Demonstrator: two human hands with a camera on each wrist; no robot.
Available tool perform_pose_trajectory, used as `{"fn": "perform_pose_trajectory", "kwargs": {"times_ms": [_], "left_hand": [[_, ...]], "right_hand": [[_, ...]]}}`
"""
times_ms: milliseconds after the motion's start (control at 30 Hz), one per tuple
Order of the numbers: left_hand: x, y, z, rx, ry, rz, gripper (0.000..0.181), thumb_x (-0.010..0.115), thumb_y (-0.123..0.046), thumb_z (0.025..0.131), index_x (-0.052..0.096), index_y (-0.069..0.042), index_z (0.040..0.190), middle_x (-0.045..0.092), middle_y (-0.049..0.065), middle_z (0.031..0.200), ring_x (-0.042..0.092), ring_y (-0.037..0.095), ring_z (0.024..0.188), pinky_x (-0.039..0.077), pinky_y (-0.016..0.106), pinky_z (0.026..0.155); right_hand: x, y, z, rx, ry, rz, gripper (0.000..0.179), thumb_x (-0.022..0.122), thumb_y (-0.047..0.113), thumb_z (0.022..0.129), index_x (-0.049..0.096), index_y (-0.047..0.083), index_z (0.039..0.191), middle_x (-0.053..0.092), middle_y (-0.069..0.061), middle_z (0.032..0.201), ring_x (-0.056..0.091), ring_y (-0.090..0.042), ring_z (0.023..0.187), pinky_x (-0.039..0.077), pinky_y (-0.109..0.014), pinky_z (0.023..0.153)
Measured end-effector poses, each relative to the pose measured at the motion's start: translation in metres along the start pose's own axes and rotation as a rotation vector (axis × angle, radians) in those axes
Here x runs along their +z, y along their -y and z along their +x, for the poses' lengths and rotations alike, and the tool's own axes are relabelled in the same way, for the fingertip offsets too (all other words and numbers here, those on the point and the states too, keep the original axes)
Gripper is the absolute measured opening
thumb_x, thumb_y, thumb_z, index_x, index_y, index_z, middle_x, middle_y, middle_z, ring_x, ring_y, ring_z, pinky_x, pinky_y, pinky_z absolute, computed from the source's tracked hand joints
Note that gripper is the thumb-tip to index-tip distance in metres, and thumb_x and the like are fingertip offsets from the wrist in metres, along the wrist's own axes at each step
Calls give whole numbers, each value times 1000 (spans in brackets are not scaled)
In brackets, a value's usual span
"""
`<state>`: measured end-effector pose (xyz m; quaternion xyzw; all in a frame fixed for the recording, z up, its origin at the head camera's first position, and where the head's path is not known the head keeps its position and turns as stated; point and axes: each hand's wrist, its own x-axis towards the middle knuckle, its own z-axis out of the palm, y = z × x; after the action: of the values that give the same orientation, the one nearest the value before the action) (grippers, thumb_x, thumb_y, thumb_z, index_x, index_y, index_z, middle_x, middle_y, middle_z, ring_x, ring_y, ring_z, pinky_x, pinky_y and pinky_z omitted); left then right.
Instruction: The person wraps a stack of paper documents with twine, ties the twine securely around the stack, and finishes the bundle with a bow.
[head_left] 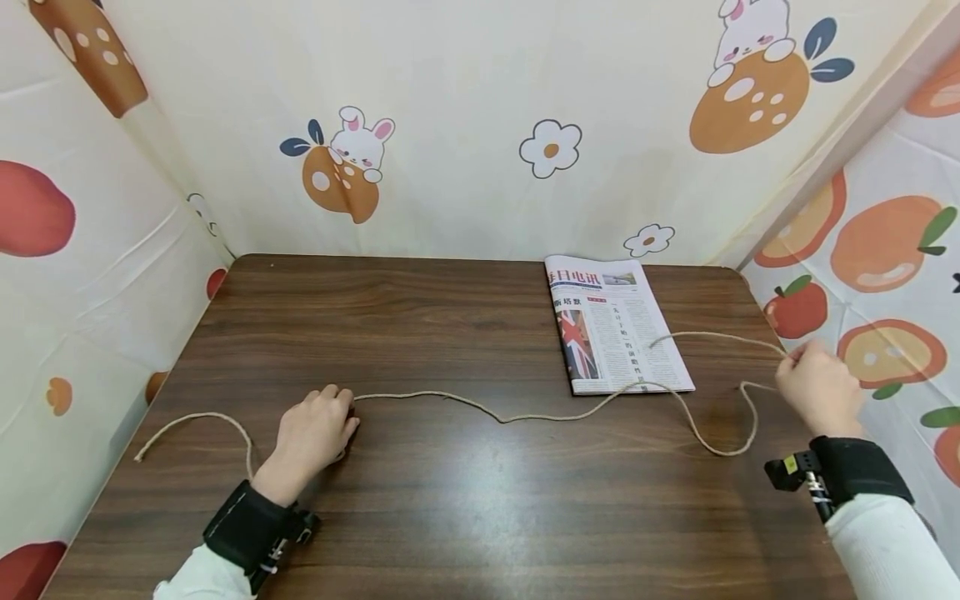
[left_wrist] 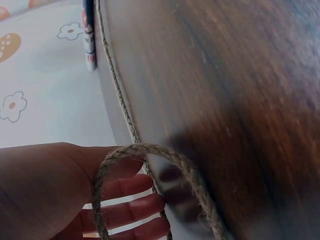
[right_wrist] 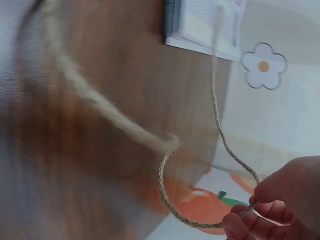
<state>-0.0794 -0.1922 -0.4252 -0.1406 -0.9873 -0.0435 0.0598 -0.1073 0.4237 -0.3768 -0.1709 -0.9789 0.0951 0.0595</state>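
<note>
A long, thin twine rope (head_left: 540, 417) runs in loose waves across the brown wooden table (head_left: 480, 508). My left hand (head_left: 315, 429) grips it low over the left part of the table, and a loose tail curves out to the left of the wrist. In the left wrist view, a rope loop (left_wrist: 142, 149) hangs close before the thumb and fingers. At the table's right edge, my right hand (head_left: 821, 387) pinches the rope between thumb and fingertips, raised above the surface. From there one free end reaches back over the folded newspaper (head_left: 622, 325), and a sagging bend leads leftward.
The newspaper lies near the back right of the table, its front edge crossed by the rope. Printed curtains stand behind the table (head_left: 465, 167) and along its left and right sides. Each wrist wears a black band (head_left: 862, 471) with a small camera.
</note>
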Motion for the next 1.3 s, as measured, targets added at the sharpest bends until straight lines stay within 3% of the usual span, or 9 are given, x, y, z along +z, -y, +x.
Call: {"fn": "perform_pose_trajectory", "kwargs": {"times_ms": [133, 233, 333, 467, 733, 933, 1067, 1300], "left_hand": [[-1, -3, 1, 14, -1, 4, 20, 74, -18, 76, 60, -5, 80, 54, 10, 74, 51, 25, 59, 43, 35, 46], [-3, -6, 2, 14, 11, 5, 20, 74, -19, 77, 60, -6, 81, 54, 9, 74, 51, 24, 60, 43, 34, 47], [-5, -10, 3, 24, 2, 8, 20, 74, -19, 76, 59, -7, 79, 53, 8, 74, 50, 23, 60, 42, 33, 46], [-8, -19, 2, 60, -47, 15, 21, 76, -19, 74, 61, -5, 80, 54, 8, 75, 51, 24, 61, 42, 32, 46], [-11, -39, -3, 116, -112, 42, 34, 78, -20, 71, 62, 0, 93, 57, 12, 85, 55, 25, 65, 44, 30, 46], [-3, -33, 0, 60, -164, 55, 42, 80, -18, 68, 61, 3, 100, 61, 21, 96, 59, 32, 73, 46, 34, 44], [3, -24, 0, 19, -160, 71, 39, 81, -16, 67, 60, 4, 94, 61, 20, 84, 58, 33, 67, 46, 36, 43], [13, -9, 4, 9, -165, 56, 33, 81, -11, 66, 60, 5, 86, 55, 18, 76, 54, 32, 61, 47, 37, 45]], "right_hand": [[10, 0, -5, -13, 72, -7, 22, 45, 14, 86, 48, -8, 86, 53, -24, 70, 50, -36, 55, 36, -42, 41], [18, 4, -10, -39, 69, 11, 23, 45, 14, 86, 50, -8, 92, 54, -26, 79, 52, -40, 61, 36, -45, 43], [25, 14, -17, -107, 9, 35, 22, 48, 13, 85, 53, -6, 93, 54, -27, 84, 54, -43, 64, 37, -48, 44], [33, 32, -32, -219, -71, 78, 16, 54, 11, 83, 57, -3, 90, 56, -23, 81, 55, -38, 61, 39, -49, 45], [47, 65, -59, -387, -139, 109, 13, 60, 9, 82, 59, -2, 89, 57, -20, 80, 54, -28, 53, 37, -38, 41], [54, 78, -64, -457, -162, 108, 14, 62, 9, 81, 59, 0, 90, 57, -17, 80, 54, -29, 53, 38, -41, 42], [64, 79, -65, -520, -234, 120, 12, 66, 6, 75, 58, 2, 84, 56, -14, 74, 50, -24, 46, 35, -36, 38], [77, 75, -66, -521, -241, 137, 14, 69, 3, 73, 56, 3, 80, 53, -12, 71, 50, -29, 47, 35, -42, 39]]}}
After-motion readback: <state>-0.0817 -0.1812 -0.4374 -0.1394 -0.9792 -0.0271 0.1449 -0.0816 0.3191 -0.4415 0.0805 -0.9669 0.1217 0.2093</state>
